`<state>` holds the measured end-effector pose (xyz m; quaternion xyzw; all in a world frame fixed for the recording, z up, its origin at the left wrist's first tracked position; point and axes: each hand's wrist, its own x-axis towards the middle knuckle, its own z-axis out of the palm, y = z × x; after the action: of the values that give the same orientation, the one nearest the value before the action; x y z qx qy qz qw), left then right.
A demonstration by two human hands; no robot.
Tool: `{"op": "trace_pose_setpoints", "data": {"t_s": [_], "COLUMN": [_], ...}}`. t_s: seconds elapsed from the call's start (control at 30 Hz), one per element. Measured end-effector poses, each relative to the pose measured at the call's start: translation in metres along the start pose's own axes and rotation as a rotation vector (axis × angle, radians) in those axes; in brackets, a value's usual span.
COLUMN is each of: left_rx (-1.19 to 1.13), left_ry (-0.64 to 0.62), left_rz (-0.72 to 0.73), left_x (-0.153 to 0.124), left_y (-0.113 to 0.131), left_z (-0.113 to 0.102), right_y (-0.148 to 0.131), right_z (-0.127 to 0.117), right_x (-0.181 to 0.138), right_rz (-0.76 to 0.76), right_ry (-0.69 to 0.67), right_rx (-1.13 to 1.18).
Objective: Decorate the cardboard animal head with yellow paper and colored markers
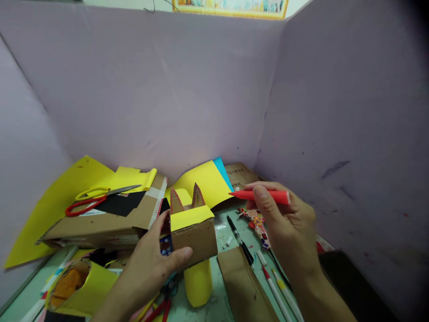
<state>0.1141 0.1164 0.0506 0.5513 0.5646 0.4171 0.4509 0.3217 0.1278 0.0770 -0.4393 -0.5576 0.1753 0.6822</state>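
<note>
My left hand [157, 264] is closed round a small cardboard box [196, 241], its thumb pressed on the near face. Yellow paper [191, 218] covers the box's top. Two pointed cardboard ears [197, 197] with red-marked edges stand up behind it. Below the box shows a rounded yellow piece [198, 286]; whether it is joined on cannot be made out. In my right hand [288, 223] a red marker [261, 196] is pinched between thumb and fingers. Its uncapped tip points left, to the right of the ears and apart from them.
Red-and-yellow-handled scissors [100, 198] lie on a flat carton [100, 230] at left. Yellow sheets [201, 179] lean at the back. A yellow-wrapped tube [97, 286], a second pair of scissors [164, 304], a cardboard strip [244, 286], a black pen [239, 239] and white markers [276, 293] lie nearer. Pale walls enclose the table.
</note>
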Motion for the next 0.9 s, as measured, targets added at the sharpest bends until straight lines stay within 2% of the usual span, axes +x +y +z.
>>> {"op": "trace_pose_setpoints", "data": {"t_s": [0.67, 0.9], "left_rx": [0.058, 0.052], "left_ry": [0.009, -0.010], "left_rz": [-0.028, -0.030], "left_x": [0.0015, 0.0016], "left_y": [-0.0008, 0.0037], "left_z": [-0.0027, -0.0022], "right_y": [-0.0023, -0.0100], "right_z": [0.0015, -0.0030], "right_x": [-0.0015, -0.0079], "right_rz": [0.026, 0.010], "right_ry": [-0.021, -0.082], "right_rx": [-0.036, -0.127]}}
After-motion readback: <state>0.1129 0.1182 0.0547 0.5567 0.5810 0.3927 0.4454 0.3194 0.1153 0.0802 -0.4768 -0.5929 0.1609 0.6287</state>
